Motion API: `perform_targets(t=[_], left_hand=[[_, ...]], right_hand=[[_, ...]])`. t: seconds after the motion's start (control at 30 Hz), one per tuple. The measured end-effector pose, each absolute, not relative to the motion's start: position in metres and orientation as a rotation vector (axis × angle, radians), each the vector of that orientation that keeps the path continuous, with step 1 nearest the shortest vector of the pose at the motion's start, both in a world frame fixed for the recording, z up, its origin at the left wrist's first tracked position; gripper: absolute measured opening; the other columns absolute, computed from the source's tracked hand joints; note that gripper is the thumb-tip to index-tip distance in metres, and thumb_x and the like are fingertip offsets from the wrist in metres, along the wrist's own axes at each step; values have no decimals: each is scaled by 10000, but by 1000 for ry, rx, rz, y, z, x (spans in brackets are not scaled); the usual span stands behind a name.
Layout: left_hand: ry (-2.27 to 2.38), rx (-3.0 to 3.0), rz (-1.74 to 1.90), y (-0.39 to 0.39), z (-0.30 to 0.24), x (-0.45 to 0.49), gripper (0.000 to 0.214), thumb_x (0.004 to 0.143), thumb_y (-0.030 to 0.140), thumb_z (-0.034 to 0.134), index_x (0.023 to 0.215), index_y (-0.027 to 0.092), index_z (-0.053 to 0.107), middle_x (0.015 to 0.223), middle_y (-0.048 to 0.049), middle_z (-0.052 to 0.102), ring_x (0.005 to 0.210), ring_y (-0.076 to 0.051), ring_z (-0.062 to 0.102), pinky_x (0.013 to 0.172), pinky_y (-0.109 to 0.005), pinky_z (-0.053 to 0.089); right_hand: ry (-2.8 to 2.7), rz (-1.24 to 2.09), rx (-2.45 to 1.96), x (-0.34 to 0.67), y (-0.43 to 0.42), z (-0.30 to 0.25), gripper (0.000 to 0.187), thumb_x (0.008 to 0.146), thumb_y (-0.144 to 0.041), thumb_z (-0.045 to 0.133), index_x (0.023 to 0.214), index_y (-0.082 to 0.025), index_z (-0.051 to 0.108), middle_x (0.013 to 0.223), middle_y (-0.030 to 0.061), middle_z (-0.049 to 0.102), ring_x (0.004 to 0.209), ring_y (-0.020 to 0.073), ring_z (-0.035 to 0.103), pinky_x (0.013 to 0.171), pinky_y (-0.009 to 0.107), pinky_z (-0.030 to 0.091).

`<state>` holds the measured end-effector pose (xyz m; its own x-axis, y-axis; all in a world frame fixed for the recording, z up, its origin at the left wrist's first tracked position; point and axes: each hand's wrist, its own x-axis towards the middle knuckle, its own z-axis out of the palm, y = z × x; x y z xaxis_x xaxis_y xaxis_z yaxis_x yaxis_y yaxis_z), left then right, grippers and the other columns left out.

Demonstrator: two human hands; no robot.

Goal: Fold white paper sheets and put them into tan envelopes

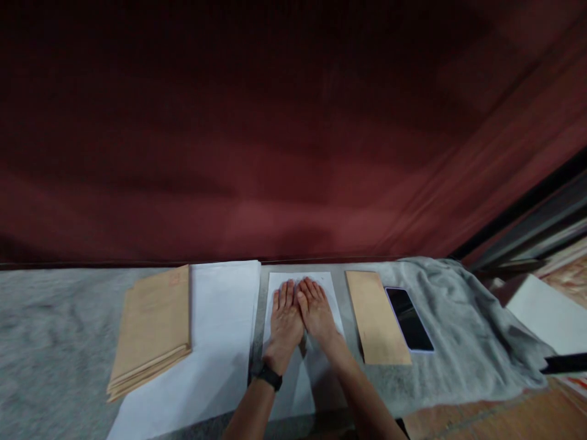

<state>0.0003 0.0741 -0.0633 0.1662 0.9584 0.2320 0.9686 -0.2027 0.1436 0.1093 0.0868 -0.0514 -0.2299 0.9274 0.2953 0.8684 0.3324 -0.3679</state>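
A white sheet of paper (293, 397) lies in front of me on the grey cloth. My left hand (287, 318), with a dark band at the wrist, rests flat on it, fingers stretched out. Beside it my right hand (316, 308) also lies flat on the paper, its thumb side against the left hand. Both are near the sheet's upper half and grasp nothing. To the left is a larger stack of white paper (224, 330), with a pile of brown envelopes (156, 324) partly on top. A single brown envelope (378, 318) lies to the right.
A phone (409, 319) with a dark screen lies right of the single envelope. The grey cloth (463, 330) bunches up at the right end. A dark red curtain-like surface (293, 159) rises behind the work surface. A white object (550, 311) stands at the far right.
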Motion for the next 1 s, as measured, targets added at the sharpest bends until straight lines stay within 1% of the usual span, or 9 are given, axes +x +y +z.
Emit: perform_targets(t=[0.07,0.13,0.3,0.47,0.6,0.73,0.83,0.9,1.0], left_hand=[[-1973,-2350,-423,77,-60,-2,590,927,107,365,1516,101,415,1605,-167,359,1514,-281,278,1241,-512,231],[-1973,-2315,-436,78,-57,-4,574,925,100,356,1491,77,450,1596,-182,369,1517,-284,269,1236,-509,243],[-2049,-2180,-565,81,-58,-12,558,980,223,338,1480,-8,429,1568,-235,385,1507,-301,290,1219,-503,279],[-2102,-2055,-725,85,-66,-19,594,988,283,328,1502,-10,389,1541,-248,418,1481,-304,349,1196,-517,318],[-2129,-1996,-747,85,-65,-22,589,980,260,322,1479,-41,409,1518,-274,438,1452,-319,399,1182,-518,339],[-2170,-2000,-694,85,-59,-25,562,971,212,318,1427,-88,455,1494,-297,461,1436,-330,422,1189,-491,337],[-2147,-2034,-706,81,-55,-22,561,975,198,308,1447,-81,427,1507,-295,446,1455,-323,391,1190,-501,336],[-2081,-2089,-724,76,-54,-15,567,977,195,305,1476,-60,394,1538,-277,413,1488,-318,329,1205,-519,309],[-1949,-2231,-705,64,-56,1,576,967,175,315,1517,14,366,1586,-206,376,1522,-288,251,1229,-517,273]], right_hand=[[-2207,101,-1603,107,96,-52,471,1078,-268,257,1426,-155,553,1524,103,499,1484,201,347,1235,452,251],[-2212,42,-1642,107,102,-53,451,1072,-266,296,1431,-158,546,1540,112,473,1488,208,340,1232,456,243],[-2104,-44,-1750,120,109,-62,507,1069,-327,315,1498,-92,446,1578,174,383,1488,262,339,1210,485,265],[-1987,-66,-1834,133,112,-69,590,1075,-400,249,1509,-34,408,1561,219,393,1465,294,378,1186,499,295],[-1885,-77,-1897,134,110,-72,638,1068,-429,226,1510,-1,394,1559,254,373,1453,333,392,1174,532,298],[-1853,-64,-1932,136,110,-71,645,1064,-415,218,1505,25,388,1547,270,384,1456,343,385,1173,539,302],[-1851,-51,-1906,139,108,-68,620,1063,-373,213,1489,34,409,1539,279,388,1457,340,383,1166,551,318],[-1865,-36,-1844,140,101,-65,593,1063,-347,218,1493,12,411,1541,273,390,1470,328,363,1158,570,330],[-1968,53,-1696,134,82,-62,554,1065,-333,220,1512,-68,415,1565,205,398,1491,275,333,1172,538,341]])
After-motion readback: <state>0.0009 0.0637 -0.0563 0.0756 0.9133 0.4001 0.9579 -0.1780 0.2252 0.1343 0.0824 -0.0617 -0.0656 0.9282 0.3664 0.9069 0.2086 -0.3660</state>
